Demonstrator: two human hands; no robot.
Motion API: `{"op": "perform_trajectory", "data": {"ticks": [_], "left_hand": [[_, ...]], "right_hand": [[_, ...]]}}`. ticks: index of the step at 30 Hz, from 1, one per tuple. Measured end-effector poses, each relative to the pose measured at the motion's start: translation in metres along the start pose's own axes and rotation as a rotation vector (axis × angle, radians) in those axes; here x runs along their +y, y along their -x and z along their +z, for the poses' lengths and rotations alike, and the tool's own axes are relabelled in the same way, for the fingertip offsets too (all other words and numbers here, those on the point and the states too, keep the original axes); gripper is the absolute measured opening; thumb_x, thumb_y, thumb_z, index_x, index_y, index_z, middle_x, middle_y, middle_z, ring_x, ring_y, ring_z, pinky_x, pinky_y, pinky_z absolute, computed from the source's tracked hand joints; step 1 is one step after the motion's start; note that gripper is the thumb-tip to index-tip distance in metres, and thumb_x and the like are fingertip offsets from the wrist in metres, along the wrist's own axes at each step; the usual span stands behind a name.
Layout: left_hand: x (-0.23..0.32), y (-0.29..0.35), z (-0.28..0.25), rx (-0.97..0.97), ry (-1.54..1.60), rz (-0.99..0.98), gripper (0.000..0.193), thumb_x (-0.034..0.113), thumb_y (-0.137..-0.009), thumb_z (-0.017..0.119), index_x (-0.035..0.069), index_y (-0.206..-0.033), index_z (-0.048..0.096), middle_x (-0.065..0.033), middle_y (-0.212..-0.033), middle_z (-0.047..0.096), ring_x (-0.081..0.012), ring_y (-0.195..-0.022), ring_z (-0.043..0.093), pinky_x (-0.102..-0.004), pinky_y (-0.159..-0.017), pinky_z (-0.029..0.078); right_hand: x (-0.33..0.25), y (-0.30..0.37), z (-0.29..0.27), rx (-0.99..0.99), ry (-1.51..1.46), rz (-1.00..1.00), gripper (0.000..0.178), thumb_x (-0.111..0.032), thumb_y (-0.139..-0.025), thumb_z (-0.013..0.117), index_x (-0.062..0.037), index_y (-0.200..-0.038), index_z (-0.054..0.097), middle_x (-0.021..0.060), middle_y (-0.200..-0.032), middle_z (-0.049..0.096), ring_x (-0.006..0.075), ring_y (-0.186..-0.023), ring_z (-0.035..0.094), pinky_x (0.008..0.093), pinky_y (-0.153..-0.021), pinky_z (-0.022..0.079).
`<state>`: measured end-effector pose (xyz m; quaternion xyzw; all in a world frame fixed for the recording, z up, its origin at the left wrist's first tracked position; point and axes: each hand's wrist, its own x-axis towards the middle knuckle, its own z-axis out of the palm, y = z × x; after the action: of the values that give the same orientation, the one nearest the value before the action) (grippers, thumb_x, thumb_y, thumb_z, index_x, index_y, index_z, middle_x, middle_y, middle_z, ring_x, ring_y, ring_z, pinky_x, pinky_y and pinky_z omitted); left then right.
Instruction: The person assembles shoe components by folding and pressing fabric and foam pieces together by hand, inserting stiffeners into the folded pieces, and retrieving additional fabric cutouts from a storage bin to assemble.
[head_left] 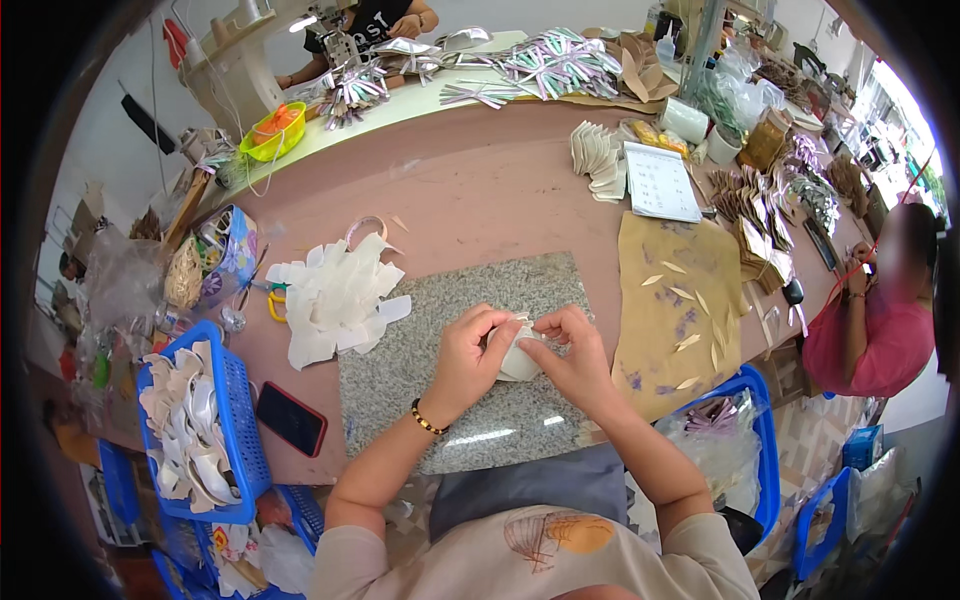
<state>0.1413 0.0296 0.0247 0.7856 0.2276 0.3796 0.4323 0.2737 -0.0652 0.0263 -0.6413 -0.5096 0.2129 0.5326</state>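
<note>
Between my two hands is a small pale curved piece (517,367), which looks like part of a shoe upper. My left hand (466,352) has its thumb and fingers closed on the left edge. On the other side, my right hand (574,352) pinches the upper right edge. The fingers partly cover the piece, so its top edge is hard to make out. Both hands are above a speckled grey stone slab (395,425) on the table. A loose pile of white cut pieces (335,295) overlaps the slab's left corner.
Left of the slab are yellow-and-green-handled scissors (277,303), a phone (291,418) and a blue basket (255,465) of pale pieces. To the right, a brown sheet (645,345) carries leaf-shaped slivers (688,342); a notepad (662,183) lies beyond. A person in pink (865,345) sits far right.
</note>
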Motion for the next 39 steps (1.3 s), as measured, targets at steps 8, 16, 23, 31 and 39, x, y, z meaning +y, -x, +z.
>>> {"op": "perform_trajectory", "data": {"ticks": [8, 16, 23, 31, 39], "left_hand": [[0.008, -0.001, 0.007, 0.064, -0.076, 0.076, 0.013, 0.011, -0.084, 0.06, -0.001, -0.08, 0.06, -0.0066, -0.069, 0.055, -0.0134, -0.057, 0.05, -0.0264, -0.051, 0.038], [0.004, -0.008, 0.01, -0.126, 0.129, -0.198, 0.018, 0.017, -0.09, 0.055, 0.001, -0.084, 0.062, 0.0013, -0.074, 0.056, -0.0046, -0.064, 0.047, -0.0211, -0.056, 0.038], [0.023, -0.012, 0.001, 0.047, -0.05, 0.035, 0.016, 0.012, -0.086, 0.058, 0.0, -0.075, 0.058, -0.0054, -0.064, 0.049, -0.0137, -0.056, 0.046, -0.0278, -0.051, 0.036], [0.033, -0.005, 0.008, 0.02, -0.073, 0.153, 0.012, 0.01, -0.085, 0.059, 0.0, -0.08, 0.06, -0.0072, -0.068, 0.053, -0.0151, -0.059, 0.049, -0.0268, -0.053, 0.039], [0.03, -0.007, 0.008, -0.019, -0.125, 0.138, 0.012, 0.01, -0.086, 0.058, -0.001, -0.079, 0.06, -0.0073, -0.068, 0.052, -0.0151, -0.06, 0.049, -0.0262, -0.056, 0.039]], "right_hand": [[0.008, 0.008, 0.003, 0.072, -0.119, -0.088, 0.019, -0.006, -0.07, 0.072, -0.0043, -0.081, 0.056, 0.006, -0.083, 0.051, 0.021, -0.082, 0.05, 0.0312, -0.071, 0.04], [0.003, 0.012, -0.009, 0.139, 0.204, -0.466, 0.02, -0.002, -0.068, 0.07, -0.0089, -0.079, 0.056, 0.0033, -0.085, 0.056, 0.0216, -0.081, 0.049, 0.0345, -0.075, 0.033], [-0.01, 0.018, -0.009, 0.231, 0.203, -0.362, 0.023, -0.006, -0.069, 0.071, -0.0087, -0.086, 0.056, 0.0035, -0.087, 0.056, 0.0233, -0.081, 0.05, 0.0345, -0.074, 0.035], [-0.008, 0.012, -0.002, 0.348, 0.198, -0.427, 0.015, -0.005, -0.07, 0.07, -0.0074, -0.081, 0.06, 0.0046, -0.082, 0.057, 0.0229, -0.075, 0.052, 0.034, -0.068, 0.038], [-0.001, 0.016, 0.008, 0.438, 0.115, -0.383, 0.01, -0.003, -0.071, 0.067, -0.0059, -0.078, 0.061, 0.0045, -0.082, 0.058, 0.0219, -0.076, 0.054, 0.033, -0.069, 0.038]]}}
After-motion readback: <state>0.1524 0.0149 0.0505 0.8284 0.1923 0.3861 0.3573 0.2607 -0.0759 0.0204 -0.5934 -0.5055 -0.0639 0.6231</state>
